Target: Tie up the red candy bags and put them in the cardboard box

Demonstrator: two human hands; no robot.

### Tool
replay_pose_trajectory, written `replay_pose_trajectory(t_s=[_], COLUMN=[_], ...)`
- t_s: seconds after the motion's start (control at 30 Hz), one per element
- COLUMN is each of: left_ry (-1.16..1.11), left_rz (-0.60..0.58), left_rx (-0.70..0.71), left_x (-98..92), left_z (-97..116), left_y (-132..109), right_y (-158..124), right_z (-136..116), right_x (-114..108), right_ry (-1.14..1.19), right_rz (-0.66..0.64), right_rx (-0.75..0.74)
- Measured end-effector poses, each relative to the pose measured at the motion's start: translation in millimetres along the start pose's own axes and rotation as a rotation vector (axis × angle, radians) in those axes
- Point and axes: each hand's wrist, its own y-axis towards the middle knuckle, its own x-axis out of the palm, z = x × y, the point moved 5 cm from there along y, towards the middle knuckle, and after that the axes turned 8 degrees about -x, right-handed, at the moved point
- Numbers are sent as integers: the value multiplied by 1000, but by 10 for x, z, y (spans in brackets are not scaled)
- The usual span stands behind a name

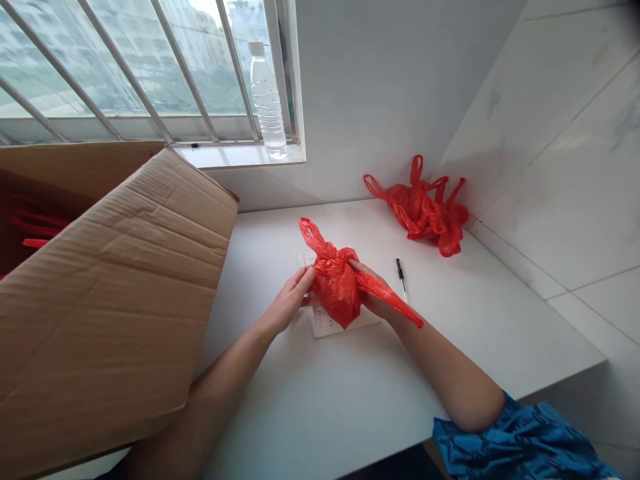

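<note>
Head view. The red bag (336, 288) is held just above a printed sheet (325, 325) near the middle of the white table (350, 407). The left hand (291, 301) pinches the bag's 9 o'clock side with its fingertips; the right hand (373, 297), partly hidden by the film, is closed on the 3 o'clock side. One handle loop stands up towards 11 o'clock, and the other trails over the right wrist towards 4 o'clock.

From the bag, a pen (401, 277) lies near at 3 o'clock, a heap of knotted red bags (425, 210) well apart at 1 o'clock, a water bottle (267, 100) on the sill at 11 o'clock, and a cardboard box (115, 287) at 9 o'clock.

The step appears to be gathering the bag into a bundle. It would likely go best with both grips kept close to the neck, the loose loop drawn in before tightening, and an even pull, since thin film tears easily
</note>
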Motion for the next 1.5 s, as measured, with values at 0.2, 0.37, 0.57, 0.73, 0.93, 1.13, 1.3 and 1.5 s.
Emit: replay_pose_trajectory(t_s=[0.2, 0.37, 0.57, 0.73, 0.93, 1.13, 1.3, 1.5], left_ry=[-120, -167, -187, -34, -48, -115, -100, 130], left_rz=[-27, -66, -21, 12, 73, 116, 199, 97], left_rx=[77, 104, 144, 187, 109, 73, 167, 227], left_x=[58, 43, 1, -38, -163, -227, -258, -309], left_z=[17, 51, 58, 72, 27, -35, 20, 69], left_y=[-19, -25, -22, -1, 51, 92, 72, 76], right_y=[49, 105, 98, 37, -177, -166, -141, -117], right_z=[137, 255, 113, -215, -551, -296, -265, -421], right_x=[-84, -154, -211, -317, -193, 6, -32, -246], right_ry=[267, 199, 178, 5, -755, -1220, -1167, -913], right_rz=[21, 63, 72, 181, 230, -45, -29, 191], right_rx=[125, 120, 57, -158, -525, -234, -225, -481])
